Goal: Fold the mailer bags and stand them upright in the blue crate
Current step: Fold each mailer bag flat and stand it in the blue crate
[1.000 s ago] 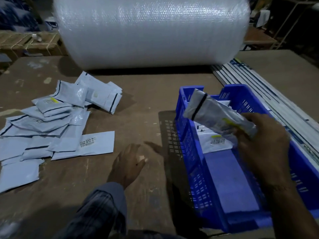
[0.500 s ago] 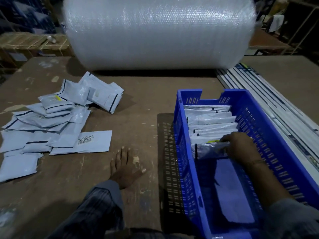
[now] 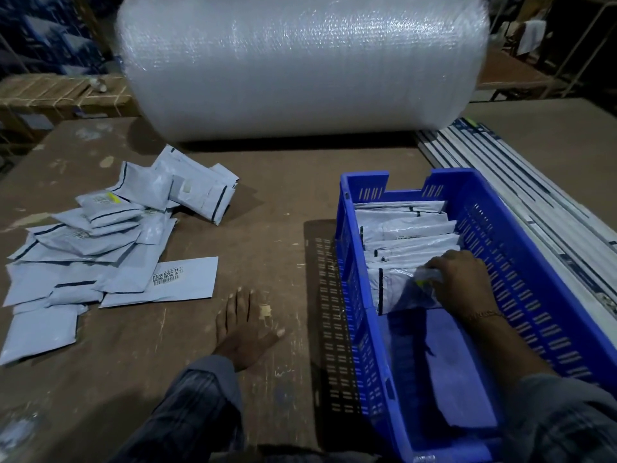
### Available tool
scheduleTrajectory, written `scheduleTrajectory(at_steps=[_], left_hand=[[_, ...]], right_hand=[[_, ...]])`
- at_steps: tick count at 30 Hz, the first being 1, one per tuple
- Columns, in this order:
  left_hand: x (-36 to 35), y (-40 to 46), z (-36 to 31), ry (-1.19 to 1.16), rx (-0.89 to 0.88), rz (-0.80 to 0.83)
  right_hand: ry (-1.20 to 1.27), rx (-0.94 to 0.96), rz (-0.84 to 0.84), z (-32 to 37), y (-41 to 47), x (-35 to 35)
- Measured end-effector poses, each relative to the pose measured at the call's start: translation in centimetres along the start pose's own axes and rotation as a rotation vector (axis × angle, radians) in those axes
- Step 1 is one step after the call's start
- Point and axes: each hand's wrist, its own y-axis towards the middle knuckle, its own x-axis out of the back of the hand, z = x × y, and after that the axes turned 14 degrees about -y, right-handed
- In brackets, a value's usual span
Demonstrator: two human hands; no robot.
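Observation:
A blue slotted crate [image 3: 541, 262] stands on the right of the brown table. Several folded grey mailer bags [image 3: 404, 225] stand upright in a row at its far end. My right hand [image 3: 464, 282] is inside the crate and grips the top of the nearest folded mailer bag [image 3: 397, 290], which stands at the front of the row. My left hand [image 3: 243, 329] rests flat on the table, fingers spread, holding nothing. A loose pile of unfolded mailer bags [image 3: 100, 248] lies on the table's left side.
A huge roll of bubble wrap [image 3: 300, 65] lies across the back of the table. Long white strips [image 3: 521, 195] run along the right beside the crate. Strapped cardboard boxes [image 3: 50, 98] sit beyond the table's far left edge.
My right hand has carried the folded bag from above the crate down into it and set it against the row. My left hand has flattened on the table.

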Motion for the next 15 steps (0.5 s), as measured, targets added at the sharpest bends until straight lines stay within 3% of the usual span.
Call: scheduleTrajectory(at_steps=[9, 15], left_hand=[[0.0, -0.5, 1.5, -0.052, -0.106, -0.086], [2.9, -1.7, 9.2, 0.14, -0.401, -0.118]], right_hand=[[-0.032, -0.028, -0.035, 0.6, -1.0, 0.7], [0.039, -0.055, -0.148, 4.7, 0.0, 5.9]])
